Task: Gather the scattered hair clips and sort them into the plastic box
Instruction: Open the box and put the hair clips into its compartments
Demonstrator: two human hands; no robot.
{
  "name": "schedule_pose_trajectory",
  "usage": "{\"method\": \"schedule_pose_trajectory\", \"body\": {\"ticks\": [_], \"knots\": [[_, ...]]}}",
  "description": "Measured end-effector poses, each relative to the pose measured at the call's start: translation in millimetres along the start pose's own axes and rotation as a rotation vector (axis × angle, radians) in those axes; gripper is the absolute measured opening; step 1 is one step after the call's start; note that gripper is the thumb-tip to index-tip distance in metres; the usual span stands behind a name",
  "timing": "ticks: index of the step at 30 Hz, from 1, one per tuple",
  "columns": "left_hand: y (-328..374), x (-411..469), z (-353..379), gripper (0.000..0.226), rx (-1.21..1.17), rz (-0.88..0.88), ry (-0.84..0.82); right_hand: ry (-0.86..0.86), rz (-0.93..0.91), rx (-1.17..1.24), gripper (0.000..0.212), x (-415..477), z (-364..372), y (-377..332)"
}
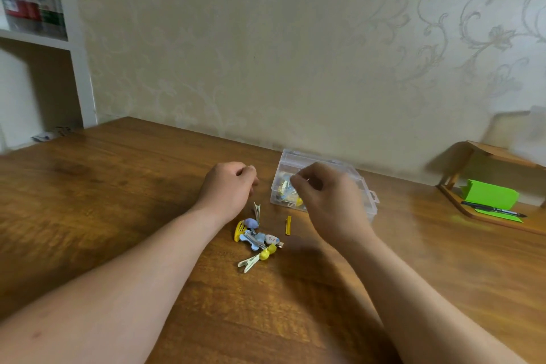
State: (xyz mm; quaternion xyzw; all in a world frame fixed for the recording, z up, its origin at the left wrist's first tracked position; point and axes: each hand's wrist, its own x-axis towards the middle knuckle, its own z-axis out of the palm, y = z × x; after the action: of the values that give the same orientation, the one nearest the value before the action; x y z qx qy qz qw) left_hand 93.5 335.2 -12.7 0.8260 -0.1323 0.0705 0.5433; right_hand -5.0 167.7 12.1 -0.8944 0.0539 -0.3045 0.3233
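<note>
A pile of hair clips in yellow, blue and lilac lies on the wooden table between my forearms. A slim yellow clip lies apart to its right, a silver clip sits at the pile's far end, and a cream clip lies nearest me. The clear plastic box stands open just beyond, with several clips inside. My left hand hovers left of the box with fingers curled and nothing visible in it. My right hand is over the box, thumb and fingertips drawn together; whether they pinch anything is unclear.
A wooden desk stand at the right holds green notes and a black pen. The wall runs close behind the box. A white bookshelf stands at the far left.
</note>
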Motion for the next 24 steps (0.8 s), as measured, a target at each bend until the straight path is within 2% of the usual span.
{"method": "schedule_pose_trajectory", "body": {"ticks": [4, 9, 12, 18, 24], "knots": [[0, 1, 0, 0.039, -0.007, -0.004, -0.002, -0.174, -0.048, -0.009, 0.015, -15, 11, 10], [1, 0, -1, 0.039, -0.01, -0.014, 0.008, -0.257, -0.038, -0.068, 0.015, -17, -2, 23], [2, -2, -2, 0.038, -0.02, -0.017, 0.013, -0.339, -0.016, -0.018, 0.012, -16, -6, 25], [3, -4, -3, 0.039, -0.013, -0.015, -0.009, -0.612, 0.001, 0.046, 0.01, -14, -13, 17], [2, -3, -2, 0.039, -0.022, -0.014, -0.009, -0.637, -0.031, -0.013, 0.019, -18, -12, 9]]}}
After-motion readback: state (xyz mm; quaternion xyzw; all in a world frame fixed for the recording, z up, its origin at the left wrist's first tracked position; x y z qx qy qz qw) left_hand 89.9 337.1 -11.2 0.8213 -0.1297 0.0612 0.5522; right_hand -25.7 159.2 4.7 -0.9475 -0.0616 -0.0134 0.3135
